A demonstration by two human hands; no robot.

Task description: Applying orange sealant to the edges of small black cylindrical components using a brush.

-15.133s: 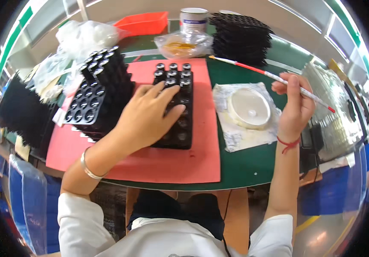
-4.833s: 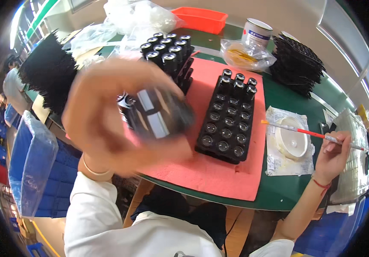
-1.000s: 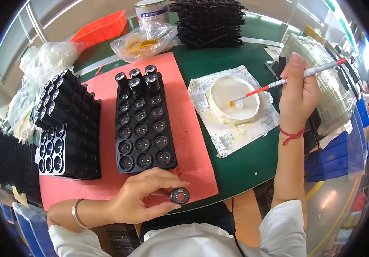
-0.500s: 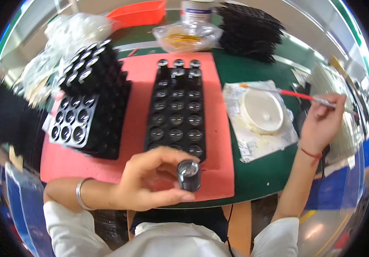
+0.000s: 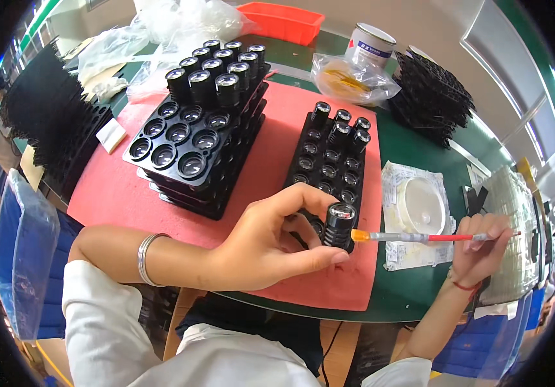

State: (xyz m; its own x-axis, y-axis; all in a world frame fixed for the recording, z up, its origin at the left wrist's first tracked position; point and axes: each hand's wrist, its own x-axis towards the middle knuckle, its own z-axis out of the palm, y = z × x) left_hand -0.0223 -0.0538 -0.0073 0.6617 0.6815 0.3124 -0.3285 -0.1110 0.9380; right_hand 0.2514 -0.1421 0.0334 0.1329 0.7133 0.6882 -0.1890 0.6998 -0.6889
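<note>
Between thumb and fingers, my left hand (image 5: 271, 242) grips a black lens barrel (image 5: 339, 226) upright, its glass end facing up. My right hand (image 5: 482, 248) holds a slim paintbrush (image 5: 442, 237) with a red and silver handle. The brush's yellow bristles reach the right side of the barrel and appear to touch it. Behind my left hand stands a black tray (image 5: 300, 155) of lens barrels, several at its far end standing taller. Just beyond the brush, a round white dish (image 5: 423, 205) sits on a stained paper-covered pad (image 5: 398, 255).
Stacked black trays (image 5: 216, 184) with lens barrels stand on the pink mat (image 5: 258, 151). Empty-looking black trays are piled at far left (image 5: 48, 116) and far right (image 5: 433, 97). At the back are a red bin (image 5: 284, 22), a metal can (image 5: 371, 45) and plastic bags (image 5: 190, 22).
My right hand has brought the brush down from above the dish to the side of the lens barrel. My left hand still holds the barrel. The whole view has shifted and turned.
</note>
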